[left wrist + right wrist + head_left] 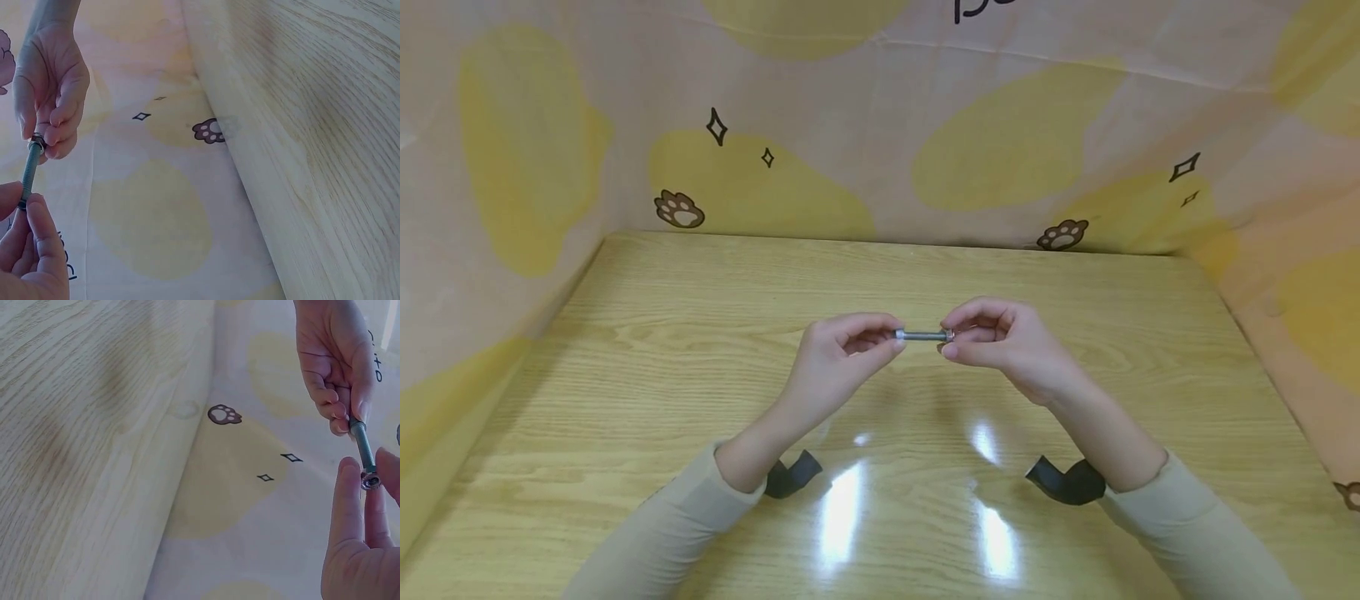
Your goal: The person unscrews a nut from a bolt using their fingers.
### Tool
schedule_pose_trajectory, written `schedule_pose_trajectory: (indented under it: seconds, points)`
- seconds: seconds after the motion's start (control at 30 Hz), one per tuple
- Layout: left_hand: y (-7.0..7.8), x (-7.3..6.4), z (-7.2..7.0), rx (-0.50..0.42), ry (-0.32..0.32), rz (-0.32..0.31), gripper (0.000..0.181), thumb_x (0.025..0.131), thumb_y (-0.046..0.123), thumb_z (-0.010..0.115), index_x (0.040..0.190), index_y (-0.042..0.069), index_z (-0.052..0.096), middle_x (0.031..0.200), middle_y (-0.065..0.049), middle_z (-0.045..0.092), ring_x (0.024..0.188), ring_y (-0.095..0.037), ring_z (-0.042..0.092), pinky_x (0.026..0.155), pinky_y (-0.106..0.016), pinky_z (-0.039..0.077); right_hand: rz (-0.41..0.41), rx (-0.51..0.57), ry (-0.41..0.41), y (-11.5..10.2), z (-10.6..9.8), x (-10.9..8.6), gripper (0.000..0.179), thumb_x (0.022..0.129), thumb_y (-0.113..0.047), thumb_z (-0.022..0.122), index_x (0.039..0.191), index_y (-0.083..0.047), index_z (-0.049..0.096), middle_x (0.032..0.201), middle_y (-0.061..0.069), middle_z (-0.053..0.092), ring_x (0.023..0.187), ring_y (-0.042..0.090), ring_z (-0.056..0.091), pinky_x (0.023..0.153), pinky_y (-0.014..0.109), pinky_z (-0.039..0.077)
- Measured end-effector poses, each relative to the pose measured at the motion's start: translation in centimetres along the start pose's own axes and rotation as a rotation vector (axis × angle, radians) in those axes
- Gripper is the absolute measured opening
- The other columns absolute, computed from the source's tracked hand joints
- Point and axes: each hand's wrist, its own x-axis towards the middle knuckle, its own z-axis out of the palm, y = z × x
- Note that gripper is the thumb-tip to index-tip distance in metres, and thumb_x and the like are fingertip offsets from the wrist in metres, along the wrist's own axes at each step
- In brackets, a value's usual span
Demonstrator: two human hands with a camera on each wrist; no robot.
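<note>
A grey metal bolt (pixel 923 337) is held level above the wooden table, spanning the gap between both hands. My left hand (pixel 835 354) pinches its head end between thumb and fingers. At the other end my right hand (pixel 1011 346) pinches a small nut (pixel 370 481) with thumb and fingertips. In the right wrist view the nut's round opening faces the camera. The bolt's threaded shank (pixel 29 172) shows between the two hands in the left wrist view. Fingertips partly hide both ends.
The wood-grained table (pixel 700 283) spreads beneath both forearms. A cloth backdrop (pixel 880 125) with yellow patches and paw prints rises behind the table and along its sides. Black straps (pixel 1067 483) stick out by both sleeve cuffs. Bright reflections lie on the near tabletop.
</note>
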Motion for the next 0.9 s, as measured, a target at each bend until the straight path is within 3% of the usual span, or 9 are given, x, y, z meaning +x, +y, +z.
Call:
schedule_pose_trajectory:
  seconds: [0.17, 0.3, 0.4, 0.53, 0.9]
  points:
    - [0.14, 0.05, -0.03, 0.003, 0.008, -0.013, 0.016, 0.085, 0.004, 0.067, 0.099, -0.003, 0.068, 0.089, -0.008, 0.067, 0.078, -0.015, 0.061, 0.072, -0.029, 0.055, 0.035, -0.039, -0.001, -0.22, 0.06, -0.02, 0.024, 0.086, -0.001, 0.062, 0.110, 0.000, 0.060, 0.093, 0.006, 0.067, 0.083, 0.018, 0.067, 0.077, 0.035, 0.056]
    - [0.22, 0.05, -0.07, 0.004, 0.023, -0.014, 0.016, 0.084, 0.003, 0.067, 0.098, -0.003, 0.068, 0.089, -0.008, 0.067, 0.078, -0.015, 0.062, 0.072, -0.028, 0.055, 0.036, -0.032, 0.007, -0.28, 0.21, -0.04, 0.015, 0.091, -0.007, 0.059, 0.103, 0.002, 0.063, 0.085, 0.009, 0.067, 0.075, 0.017, 0.067, 0.073, 0.035, 0.057]
    - [0.17, 0.07, -0.06, -0.002, 0.022, -0.002, 0.015, 0.084, 0.002, 0.067, 0.098, -0.004, 0.068, 0.089, -0.009, 0.067, 0.077, -0.015, 0.062, 0.072, -0.029, 0.055, 0.024, 0.013, 0.008, -0.20, 0.17, 0.00, 0.009, 0.089, -0.002, 0.059, 0.093, -0.004, 0.067, 0.081, 0.009, 0.068, 0.072, 0.014, 0.066, 0.071, 0.033, 0.057]
    - [0.06, 0.01, -0.08, -0.009, 0.015, -0.001, 0.016, 0.084, 0.003, 0.067, 0.099, -0.005, 0.067, 0.089, -0.009, 0.067, 0.078, -0.015, 0.061, 0.072, -0.029, 0.055, 0.014, 0.049, 0.002, -0.07, 0.08, 0.05, 0.018, 0.087, 0.003, 0.060, 0.089, -0.011, 0.070, 0.080, 0.007, 0.068, 0.072, 0.014, 0.067, 0.071, 0.032, 0.057]
    - [0.04, -0.05, -0.13, -0.005, 0.005, -0.003, 0.016, 0.084, 0.004, 0.068, 0.099, -0.002, 0.068, 0.089, -0.008, 0.067, 0.078, -0.015, 0.061, 0.072, -0.028, 0.055, -0.016, 0.037, 0.023, -0.28, 0.23, -0.13, 0.022, 0.081, 0.009, 0.063, 0.091, -0.008, 0.071, 0.082, 0.004, 0.069, 0.076, 0.011, 0.066, 0.076, 0.027, 0.055]
